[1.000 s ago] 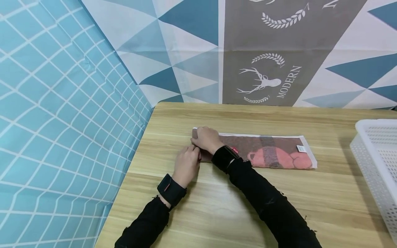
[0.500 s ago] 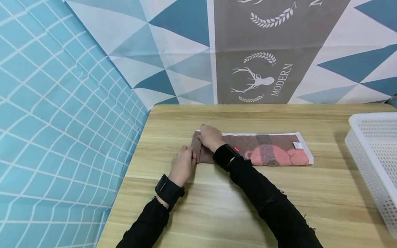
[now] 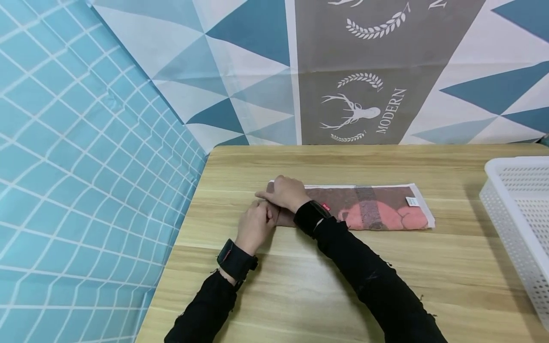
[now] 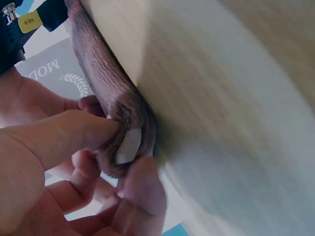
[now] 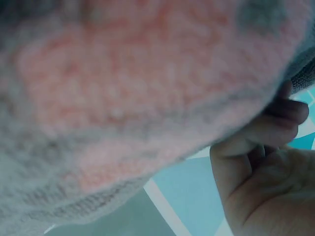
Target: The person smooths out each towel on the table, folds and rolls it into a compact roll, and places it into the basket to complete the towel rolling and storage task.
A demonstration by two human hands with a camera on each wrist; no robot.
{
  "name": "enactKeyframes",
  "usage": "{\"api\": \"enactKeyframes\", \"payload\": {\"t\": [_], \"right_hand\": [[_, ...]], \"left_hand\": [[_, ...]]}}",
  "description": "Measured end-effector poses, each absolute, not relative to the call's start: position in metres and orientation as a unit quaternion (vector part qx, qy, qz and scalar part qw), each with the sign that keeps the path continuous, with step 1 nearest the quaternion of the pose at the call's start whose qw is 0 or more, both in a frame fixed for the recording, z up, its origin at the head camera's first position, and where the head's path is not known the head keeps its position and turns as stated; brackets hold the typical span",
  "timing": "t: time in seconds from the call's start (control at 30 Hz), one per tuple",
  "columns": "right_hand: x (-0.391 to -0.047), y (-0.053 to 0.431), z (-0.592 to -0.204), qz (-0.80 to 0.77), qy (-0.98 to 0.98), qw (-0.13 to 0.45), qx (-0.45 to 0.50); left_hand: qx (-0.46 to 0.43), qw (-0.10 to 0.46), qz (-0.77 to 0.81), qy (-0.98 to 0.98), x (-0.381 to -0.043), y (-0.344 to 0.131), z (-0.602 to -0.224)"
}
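A brown towel [image 3: 334, 195] with a pink bear figure and white edges lies folded into a long strip. My left hand [image 3: 256, 224] pinches the near corner of its left end between thumb and fingers. In the left wrist view the towel's end [image 4: 120, 142] appears as a thick layered fold, with a pale strip inside. My right hand [image 3: 286, 193] holds the far part of the same end, one digit stretched left over the edge. Close, blurred towel cloth [image 5: 142, 83] fills most of the right wrist view, with a hand at its lower right.
The towel lies on a wooden table [image 3: 326, 276]. A white perforated basket [image 3: 506, 214] stands at the right edge. Behind the table hangs a patterned cloth [image 3: 253, 85], and a blue gridded cloth [image 3: 86, 166] borders the left.
The head view has shifted slightly. A flap showed at the towel's left end half a second ago; now my hands cover more of it. My left hand has moved slightly right.
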State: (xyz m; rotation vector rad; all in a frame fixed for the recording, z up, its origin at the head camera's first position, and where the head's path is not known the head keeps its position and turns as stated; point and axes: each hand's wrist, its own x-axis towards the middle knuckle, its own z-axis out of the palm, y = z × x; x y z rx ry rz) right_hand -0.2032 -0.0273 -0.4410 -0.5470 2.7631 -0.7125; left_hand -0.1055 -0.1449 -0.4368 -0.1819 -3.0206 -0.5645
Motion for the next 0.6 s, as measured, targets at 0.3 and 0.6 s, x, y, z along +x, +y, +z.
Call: {"api": "enactKeyframes", "payload": {"t": [0.3,0.6], "right_hand": [[-0.205,-0.013,-0.44,-0.249,0.944,0.129,-0.176],[-0.208,0.009,-0.43,-0.29,0.923,0.187,-0.168]], "left_hand": [[-0.1,0.061,-0.166,-0.979,-0.105,-0.127,-0.438],[-0.15,0.089,-0.164,-0.971,-0.107,-0.104,-0.433]]}}
